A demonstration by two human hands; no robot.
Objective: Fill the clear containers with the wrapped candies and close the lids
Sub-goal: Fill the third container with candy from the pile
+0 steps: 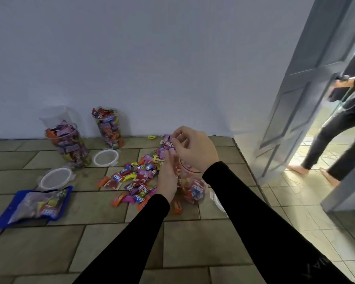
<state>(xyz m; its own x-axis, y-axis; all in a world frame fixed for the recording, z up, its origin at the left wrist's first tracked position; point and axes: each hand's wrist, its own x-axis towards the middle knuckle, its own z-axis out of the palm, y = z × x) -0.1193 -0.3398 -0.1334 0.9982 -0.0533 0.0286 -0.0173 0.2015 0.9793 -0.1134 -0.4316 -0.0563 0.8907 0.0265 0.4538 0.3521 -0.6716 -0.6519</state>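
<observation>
The left hand (pixel 168 177) steadies the clear container (pixel 193 187) so the right hand (pixel 195 149), fingers pinching purple candies (pixel 168 143), can drop them in.

Glossy plastic on matt tile

The clear containers (pixel 69 145) by the wall (pixel 152 58) look smooth, transparent plastic; beside them, candies (pixel 135 177) in shiny wrappers, white plastic lids (pixel 106 157), a glossy blue bag (pixel 37 204); floor tiles (pixel 90 242) matt; wall matt, painted.

A single wide-angle head camera is looking forward and down from above the person's own forearms, facing the wall (pixel 152 68) where it meets the tiled floor (pixel 111 232), sitting close over the floor, with an open door (pixel 299 99) right of that wall.
</observation>
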